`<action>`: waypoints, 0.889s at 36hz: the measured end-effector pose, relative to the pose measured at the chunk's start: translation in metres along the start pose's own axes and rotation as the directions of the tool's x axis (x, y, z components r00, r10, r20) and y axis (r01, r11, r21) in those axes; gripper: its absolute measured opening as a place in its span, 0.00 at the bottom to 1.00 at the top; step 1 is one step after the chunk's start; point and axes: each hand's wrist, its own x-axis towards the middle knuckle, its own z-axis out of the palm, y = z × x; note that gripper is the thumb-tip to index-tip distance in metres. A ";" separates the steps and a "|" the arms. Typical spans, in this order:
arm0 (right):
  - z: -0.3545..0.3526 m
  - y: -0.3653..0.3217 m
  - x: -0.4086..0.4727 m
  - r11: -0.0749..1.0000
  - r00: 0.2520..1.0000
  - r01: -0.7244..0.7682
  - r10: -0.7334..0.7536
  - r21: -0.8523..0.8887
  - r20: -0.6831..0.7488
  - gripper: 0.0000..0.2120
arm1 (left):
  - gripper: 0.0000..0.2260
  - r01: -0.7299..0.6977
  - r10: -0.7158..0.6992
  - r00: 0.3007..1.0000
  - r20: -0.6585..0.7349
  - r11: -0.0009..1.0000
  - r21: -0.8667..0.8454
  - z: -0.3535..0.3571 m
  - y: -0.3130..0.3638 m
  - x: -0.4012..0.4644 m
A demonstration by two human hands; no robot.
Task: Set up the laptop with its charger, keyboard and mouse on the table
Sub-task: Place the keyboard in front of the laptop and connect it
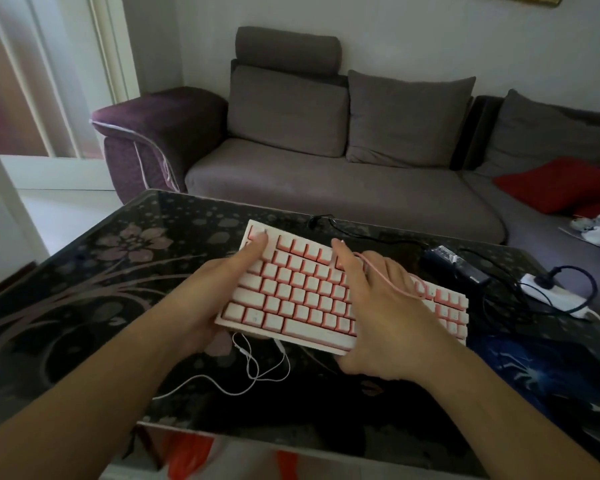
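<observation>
A white and pink keyboard (302, 292) is held slightly above the black floral glass table (84, 278). My left hand (219, 289) grips its left end, thumb lying across the upper keys. My right hand (385, 317) grips its front edge near the middle, fingers stretched over the keys, and the keyboard's pink cable (392, 277) runs across the back of that hand. A black charger brick (459, 268) with its black cord lies behind the keyboard's right end. No laptop or mouse shows.
A white power strip (551, 294) with a black plug sits at the table's right. A blue mouse pad (541, 372) lies at the near right. White earphone wire (253, 368) loops below the keyboard. A grey sofa (326, 174) with a red cushion stands behind the table.
</observation>
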 end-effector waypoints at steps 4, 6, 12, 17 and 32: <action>0.000 0.008 -0.004 0.992 0.999 -0.020 0.016 0.124 0.031 0.74 | 0.30 0.017 -0.013 0.990 0.144 1.000 -0.024 -0.030 -0.005 0.009; 0.001 0.011 -0.005 0.989 0.999 -0.031 0.024 0.142 0.049 0.75 | 0.23 -0.027 0.013 0.994 0.107 0.991 0.133 -0.041 -0.014 0.017; 0.006 0.013 -0.008 0.998 0.995 0.002 -0.009 0.066 0.098 0.74 | 0.22 -0.312 0.021 0.941 0.338 0.440 0.842 -0.049 -0.044 0.028; 0.013 0.007 -0.010 0.999 0.978 0.046 -0.047 0.010 0.201 0.74 | 0.43 -0.346 -0.061 0.930 0.362 0.187 0.919 -0.034 -0.069 0.019; 0.035 0.003 -0.012 0.993 0.847 0.088 -0.115 0.076 0.519 0.72 | 0.04 0.150 0.293 0.935 -0.201 0.187 0.971 -0.116 -0.055 0.061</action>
